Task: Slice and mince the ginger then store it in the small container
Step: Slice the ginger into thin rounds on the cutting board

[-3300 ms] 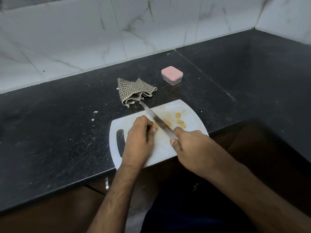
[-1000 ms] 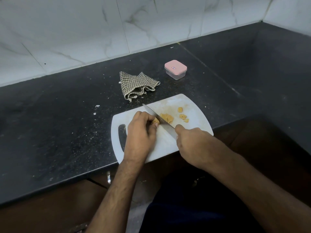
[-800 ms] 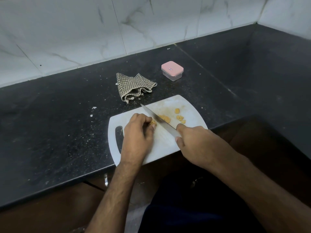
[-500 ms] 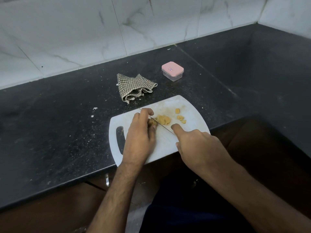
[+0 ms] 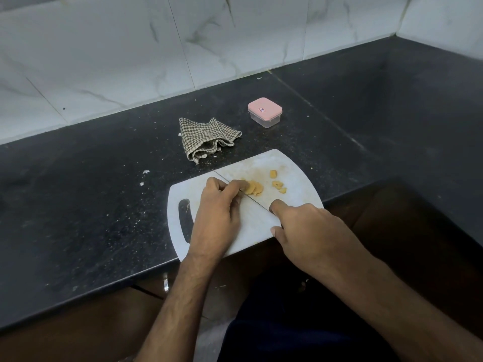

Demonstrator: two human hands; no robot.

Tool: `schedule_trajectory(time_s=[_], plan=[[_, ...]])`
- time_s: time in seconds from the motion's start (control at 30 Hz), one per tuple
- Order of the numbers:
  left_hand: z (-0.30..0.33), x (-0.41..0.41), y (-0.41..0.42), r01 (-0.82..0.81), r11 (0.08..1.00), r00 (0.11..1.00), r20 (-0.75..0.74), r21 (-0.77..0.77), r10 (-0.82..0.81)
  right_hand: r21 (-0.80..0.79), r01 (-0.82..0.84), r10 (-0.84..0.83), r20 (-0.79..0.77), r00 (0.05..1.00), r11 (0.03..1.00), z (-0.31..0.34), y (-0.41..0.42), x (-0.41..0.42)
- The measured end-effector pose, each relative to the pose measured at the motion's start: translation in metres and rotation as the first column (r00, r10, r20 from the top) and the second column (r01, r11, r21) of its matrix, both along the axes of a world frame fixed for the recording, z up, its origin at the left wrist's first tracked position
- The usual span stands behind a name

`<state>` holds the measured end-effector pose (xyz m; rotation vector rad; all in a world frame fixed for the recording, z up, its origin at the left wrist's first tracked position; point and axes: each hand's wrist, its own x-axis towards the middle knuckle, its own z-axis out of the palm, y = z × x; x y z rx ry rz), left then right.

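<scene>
A white cutting board (image 5: 295,165) lies at the counter's front edge. On it, my left hand (image 5: 218,212) pins a piece of ginger under curled fingertips; the piece itself is mostly hidden. Fresh ginger slices (image 5: 253,188) lie just right of those fingers, and a few loose bits (image 5: 277,181) sit further right. My right hand (image 5: 305,231) grips the knife handle, forefinger along the spine. The knife blade (image 5: 251,198) stands edge-down on the board between my fingertips and the slices. The small container (image 5: 264,112), clear with a pink lid, stands shut behind the board.
A checked cloth (image 5: 206,138) lies crumpled behind the board's left part. The black counter (image 5: 78,205) carries white crumbs left of the board and turns a corner at the right. A white marble wall (image 5: 130,61) backs it.
The blade has dropped from a raised, tilted pose to edge-down on the board beside my left fingertips. The heap of slices has grown a little. Both hands stay in place.
</scene>
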<state>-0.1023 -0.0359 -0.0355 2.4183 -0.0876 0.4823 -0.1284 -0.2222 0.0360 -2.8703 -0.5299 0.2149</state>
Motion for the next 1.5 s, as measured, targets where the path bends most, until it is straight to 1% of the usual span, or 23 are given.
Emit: schedule_trajectory(time_s=[0.1,0.23,0.43,0.53,0.67,0.87,1.2,1.33,1.5], plan=[[0.006,-0.004,-0.002,-0.006,1.000,1.000,-0.021,-0.027,0.005,0.036,-0.001,0.001,-0.027,1.000,0.999,0.006,-0.001,-0.001],[0.009,-0.007,-0.004,-0.040,0.994,0.998,-0.048,-0.106,0.035,0.039,0.020,-0.019,-0.037,0.999,0.999,0.011,-0.002,0.000],[0.006,-0.004,0.000,-0.094,0.978,0.995,-0.056,-0.187,0.085,0.085,0.029,-0.024,-0.064,0.998,0.996,0.014,0.001,0.002],[0.005,-0.004,0.000,-0.105,0.981,0.994,-0.035,-0.160,0.100,0.084,0.020,-0.013,-0.081,0.997,0.996,0.011,0.004,0.001],[0.006,-0.004,0.000,-0.099,0.987,0.995,-0.009,-0.128,0.099,0.097,0.004,0.001,-0.049,0.999,0.995,0.011,0.007,-0.003],[0.005,-0.004,-0.001,-0.124,0.985,0.992,-0.021,-0.118,0.123,0.061,0.002,-0.001,-0.015,1.000,0.998,0.016,0.009,-0.008],[0.008,-0.004,-0.003,-0.140,0.984,0.990,-0.048,-0.111,0.135,-0.074,-0.006,-0.001,-0.091,0.996,0.997,0.022,0.018,-0.007],[0.009,-0.003,-0.001,-0.135,0.984,0.991,-0.043,-0.121,0.130,-0.086,-0.003,-0.008,-0.126,0.992,0.996,0.026,0.021,-0.004],[0.012,-0.002,-0.002,-0.142,0.986,0.989,-0.043,-0.092,0.139,-0.136,-0.013,-0.011,-0.173,0.985,0.991,0.032,0.026,0.010]])
